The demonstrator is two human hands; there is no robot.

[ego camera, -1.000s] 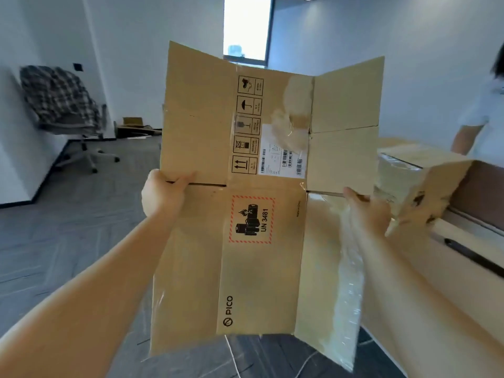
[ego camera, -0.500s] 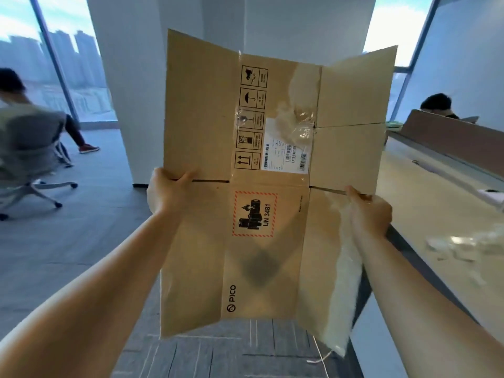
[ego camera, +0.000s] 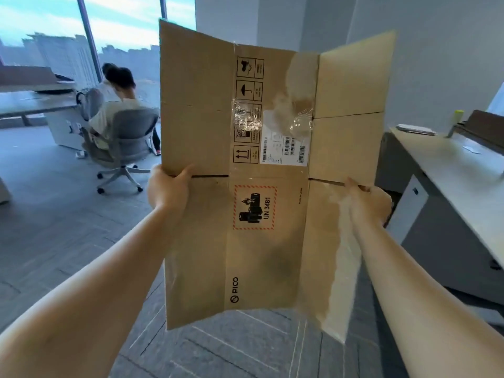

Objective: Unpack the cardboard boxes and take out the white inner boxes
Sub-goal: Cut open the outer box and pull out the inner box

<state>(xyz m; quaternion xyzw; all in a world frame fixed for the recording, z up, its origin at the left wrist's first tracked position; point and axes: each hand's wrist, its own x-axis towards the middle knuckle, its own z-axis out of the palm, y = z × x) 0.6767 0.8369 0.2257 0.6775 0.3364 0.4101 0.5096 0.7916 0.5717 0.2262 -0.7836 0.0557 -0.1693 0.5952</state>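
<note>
I hold flattened cardboard box (ego camera: 267, 186) mid-frame: left hand (ego camera: 169, 190) and right hand (ego camera: 368, 201), fingers pinching side edges. I judge: keep grip even, flaps clear of counter (ego camera: 461, 170) at right.

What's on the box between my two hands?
In the head view, between the left hand and right hand, the flattened cardboard box shows a red-bordered UN 3481 battery label.

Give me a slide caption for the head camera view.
Both hands, left and right, hold a flattened cardboard box upright.
</note>
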